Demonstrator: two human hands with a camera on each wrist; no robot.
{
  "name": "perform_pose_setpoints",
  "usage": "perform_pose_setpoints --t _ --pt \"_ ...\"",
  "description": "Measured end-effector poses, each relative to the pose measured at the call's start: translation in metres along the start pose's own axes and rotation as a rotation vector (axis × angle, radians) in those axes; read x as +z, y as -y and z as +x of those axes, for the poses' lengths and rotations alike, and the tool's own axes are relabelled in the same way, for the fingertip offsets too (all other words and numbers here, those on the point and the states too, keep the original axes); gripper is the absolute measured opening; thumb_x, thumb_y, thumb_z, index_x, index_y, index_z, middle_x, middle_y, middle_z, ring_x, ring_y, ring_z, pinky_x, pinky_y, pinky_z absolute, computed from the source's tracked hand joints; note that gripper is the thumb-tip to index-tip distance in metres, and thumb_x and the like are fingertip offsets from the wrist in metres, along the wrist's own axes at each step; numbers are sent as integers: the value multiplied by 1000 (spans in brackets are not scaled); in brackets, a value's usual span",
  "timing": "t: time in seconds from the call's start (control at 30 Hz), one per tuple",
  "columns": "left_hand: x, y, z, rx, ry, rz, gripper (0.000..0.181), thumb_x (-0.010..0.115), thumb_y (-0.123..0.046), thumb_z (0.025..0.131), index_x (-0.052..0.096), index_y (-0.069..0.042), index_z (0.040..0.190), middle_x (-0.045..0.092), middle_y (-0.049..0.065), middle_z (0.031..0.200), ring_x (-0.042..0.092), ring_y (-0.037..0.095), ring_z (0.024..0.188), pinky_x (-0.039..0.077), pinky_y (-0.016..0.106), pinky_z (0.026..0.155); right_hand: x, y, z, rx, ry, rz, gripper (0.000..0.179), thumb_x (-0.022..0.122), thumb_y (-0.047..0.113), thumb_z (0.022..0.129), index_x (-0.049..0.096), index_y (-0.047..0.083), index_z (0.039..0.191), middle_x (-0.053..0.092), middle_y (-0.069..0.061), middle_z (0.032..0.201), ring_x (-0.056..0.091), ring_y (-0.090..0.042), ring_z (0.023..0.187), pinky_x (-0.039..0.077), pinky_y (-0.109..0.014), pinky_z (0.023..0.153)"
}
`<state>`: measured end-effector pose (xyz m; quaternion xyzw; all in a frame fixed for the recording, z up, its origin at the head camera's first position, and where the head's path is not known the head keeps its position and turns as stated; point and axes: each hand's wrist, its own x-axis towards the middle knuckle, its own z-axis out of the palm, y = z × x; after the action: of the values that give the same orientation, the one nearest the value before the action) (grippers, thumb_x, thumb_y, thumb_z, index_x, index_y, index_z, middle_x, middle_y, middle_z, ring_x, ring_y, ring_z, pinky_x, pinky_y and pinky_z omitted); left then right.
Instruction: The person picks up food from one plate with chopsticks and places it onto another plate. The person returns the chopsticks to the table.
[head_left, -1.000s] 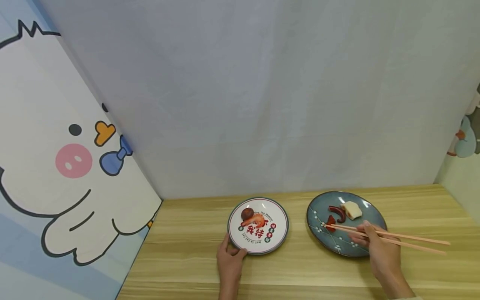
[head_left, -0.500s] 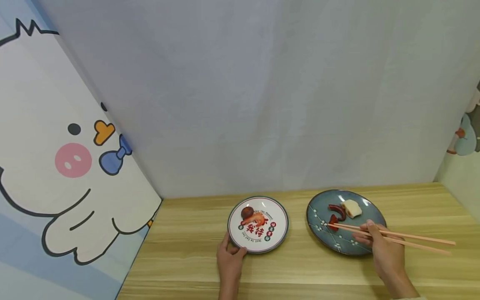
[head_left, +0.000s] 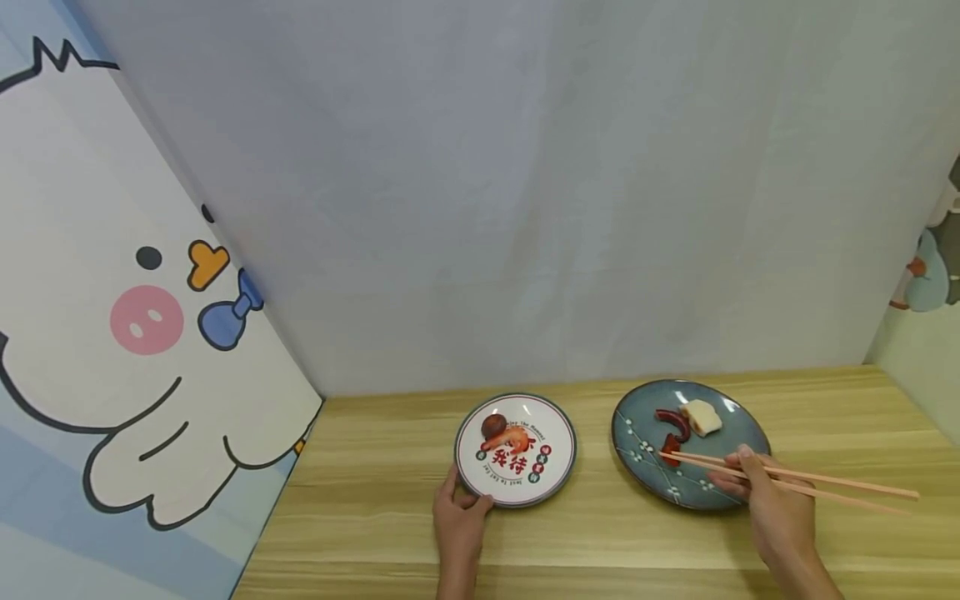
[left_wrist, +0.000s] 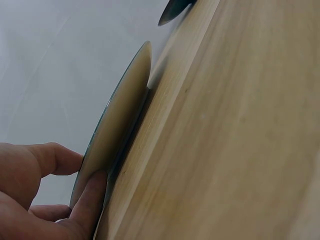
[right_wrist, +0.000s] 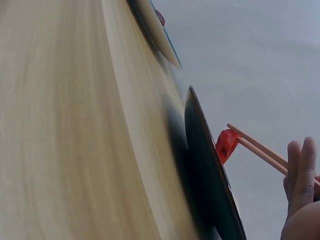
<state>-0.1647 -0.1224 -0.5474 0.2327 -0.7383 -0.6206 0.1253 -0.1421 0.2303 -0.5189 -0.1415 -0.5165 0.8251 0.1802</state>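
Observation:
My left hand (head_left: 459, 527) holds the near left rim of a small white plate (head_left: 551, 483) with printed characters. A cooked shrimp (head_left: 510, 440) and a round brown piece of food (head_left: 493, 427) lie on that plate. To the right, my right hand (head_left: 780, 508) grips a pair of chopsticks (head_left: 840, 478) over the blue-grey plate (head_left: 637, 479). Their tips touch a red piece of food (right_wrist: 226, 145), one on each side in the right wrist view. Whether it is clear of the plate I cannot tell. Beside it lie a dark red curved piece (head_left: 682, 423) and a white chunk (head_left: 702, 417).
Both plates stand on a wooden table (head_left: 360, 500), with a gap between them. A grey cloth wall (head_left: 525, 208) rises behind the table's back edge. On the left stands a panel with a cartoon figure (head_left: 150, 375).
My right hand has drawn slightly to the right with the chopsticks. The red piece has shifted a little to the right as well. My left hand and the white plate stay in place.

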Motion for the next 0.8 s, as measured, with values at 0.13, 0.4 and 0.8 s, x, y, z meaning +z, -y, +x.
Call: perform_pose_setpoints --t 0.13,0.4,0.8 --pt "0 2 1 1 1 -12 83 74 16 76 45 10 154 49 28 143 58 21 86 50 19 61 -3 0 -1 13 -27 -2 35 56 5 107 80 13 82 75 -1 80 76 -12 63 62 -23 65" --pt "1 5 2 -12 0 -16 84 74 17 76 45 8 154 49 27 142 57 21 87 51 20 61 -10 0 -2 -20 -4 43 34 57 4 107 80 11 83 76 -3 79 76 -13 63 62 -24 64" --pt "0 4 2 3 5 -28 83 74 17 76 45 10 154 48 28 143 57 20 86 51 19 60 -21 2 1 -26 -46 63 28 61 6 105 81 8 86 77 -3 82 76 -14 63 62 -25 63"
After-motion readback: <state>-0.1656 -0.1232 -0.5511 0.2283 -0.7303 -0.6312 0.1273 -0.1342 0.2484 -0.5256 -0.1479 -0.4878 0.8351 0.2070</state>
